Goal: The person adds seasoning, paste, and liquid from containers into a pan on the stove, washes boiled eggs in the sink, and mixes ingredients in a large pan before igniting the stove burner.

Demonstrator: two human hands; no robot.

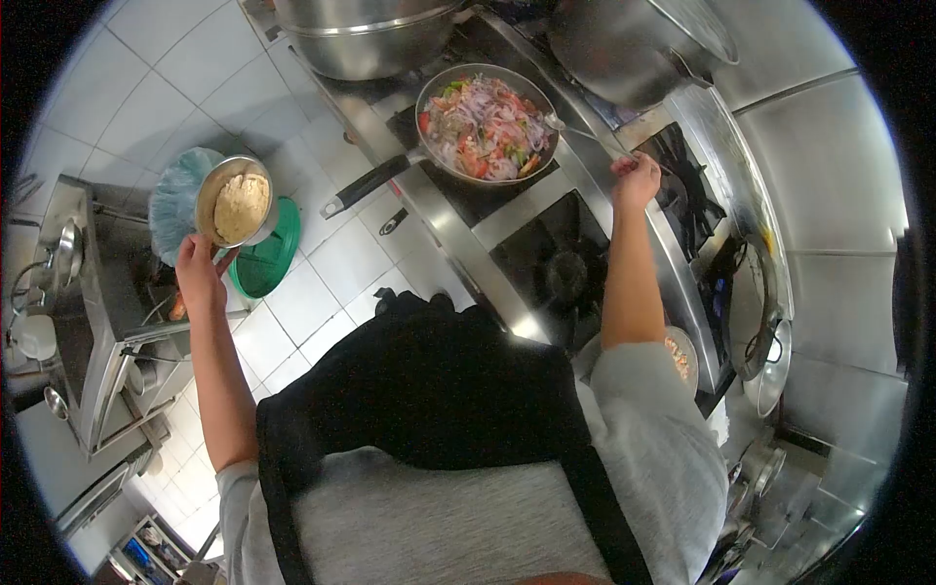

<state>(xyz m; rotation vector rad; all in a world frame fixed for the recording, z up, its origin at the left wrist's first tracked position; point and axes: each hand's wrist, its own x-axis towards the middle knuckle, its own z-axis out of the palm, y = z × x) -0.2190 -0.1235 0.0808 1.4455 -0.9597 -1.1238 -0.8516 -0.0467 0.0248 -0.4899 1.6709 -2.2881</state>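
My left hand (pixel 202 278) grips the rim of a small metal bowl (pixel 207 200), held out to the left above the floor. Pale yellowish powder (pixel 242 208) lies in the bowl. On the stove, my right hand's (pixel 636 182) fingers are closed around the handle of a metal spoon (pixel 590 134). The spoon's head rests at the right rim of a frying pan (pixel 426 146). Sliced onion, tomato and green pieces (pixel 487 125) fill that pan, with a patch of greyish seasoning on the left part. The pan's black handle (pixel 366 185) points toward the lower left.
Large metal pots (pixel 366 44) (pixel 624 54) stand behind the pan. A bare burner (pixel 564 276) sits nearer me. Below my left hand are a green lid (pixel 268 263) and a bin with a bluish plastic bag (pixel 174 200). A bowl of chopped food (pixel 682 356) is beside my right elbow.
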